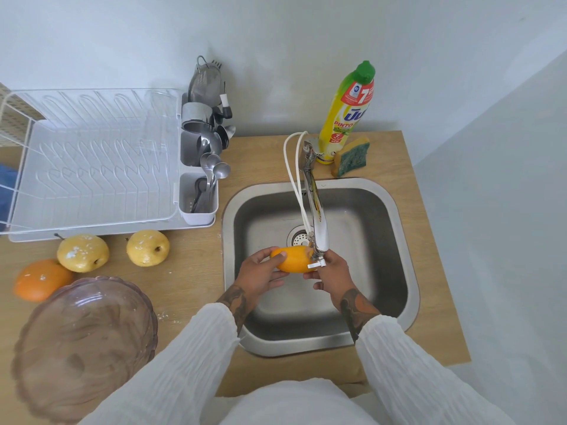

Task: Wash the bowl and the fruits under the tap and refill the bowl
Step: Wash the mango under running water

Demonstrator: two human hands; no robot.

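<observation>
Pinching the orange fruit between both hands' grips, under the tap.

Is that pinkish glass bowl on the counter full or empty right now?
Empty. The glass bowl shows only its clear bottom, and the three other fruits, two yellow and one orange, lie beside it on the counter.

A home kitchen: steel sink, dish rack, dish soap bottle on a wooden counter.
</observation>
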